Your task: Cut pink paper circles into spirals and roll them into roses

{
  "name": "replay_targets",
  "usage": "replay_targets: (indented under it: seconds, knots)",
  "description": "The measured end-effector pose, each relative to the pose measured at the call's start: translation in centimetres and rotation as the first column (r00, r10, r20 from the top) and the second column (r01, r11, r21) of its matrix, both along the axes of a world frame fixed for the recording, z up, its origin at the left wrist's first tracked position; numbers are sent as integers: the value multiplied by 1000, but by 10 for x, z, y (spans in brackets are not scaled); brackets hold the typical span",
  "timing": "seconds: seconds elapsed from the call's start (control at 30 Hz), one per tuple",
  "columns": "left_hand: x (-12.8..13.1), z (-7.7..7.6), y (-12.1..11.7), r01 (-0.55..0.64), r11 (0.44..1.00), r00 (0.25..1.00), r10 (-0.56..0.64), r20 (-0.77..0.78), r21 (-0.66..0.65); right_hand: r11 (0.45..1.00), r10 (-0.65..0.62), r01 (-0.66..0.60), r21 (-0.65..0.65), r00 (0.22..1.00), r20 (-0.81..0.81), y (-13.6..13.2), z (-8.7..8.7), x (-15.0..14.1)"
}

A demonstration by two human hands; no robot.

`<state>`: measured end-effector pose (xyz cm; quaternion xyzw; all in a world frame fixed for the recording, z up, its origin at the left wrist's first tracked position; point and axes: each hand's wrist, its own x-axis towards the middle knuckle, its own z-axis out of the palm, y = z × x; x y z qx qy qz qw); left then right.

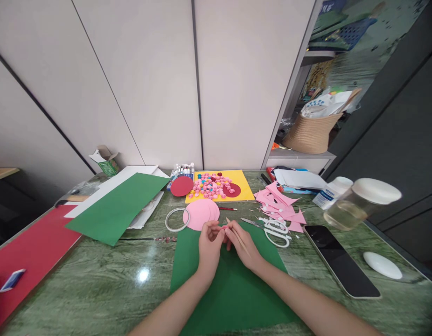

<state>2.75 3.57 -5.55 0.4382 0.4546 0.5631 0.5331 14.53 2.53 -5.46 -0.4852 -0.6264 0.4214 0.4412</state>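
My left hand (209, 245) and my right hand (243, 243) meet over a green paper sheet (233, 294) on the green marble table (107, 284). Both pinch a small pink paper piece (224, 227) between their fingertips. Just beyond them lie pink paper circles (201, 213) and a white ring (177, 219). Farther back a yellow sheet (244, 183) carries several small pink and blue paper rolls (209, 185) and a dark red circle (232, 190). White-handled scissors (275, 229) lie to the right of my hands.
A second green sheet (118, 207) and white sheets lie at left over a red sheet (30, 252). Pink scraps (282, 205), a phone (340, 259), a lidded jar (359, 203), a white oval object (382, 264) sit right. A woven basket (310, 133) stands on a shelf.
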Motion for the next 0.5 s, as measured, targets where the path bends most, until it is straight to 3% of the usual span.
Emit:
replay_targets:
  seconds: [0.5]
  knots:
    - [-1, -8, 3, -2, 1000, 1000, 1, 25, 30, 1000, 13, -14, -17, 1000, -8, 0, -1, 1]
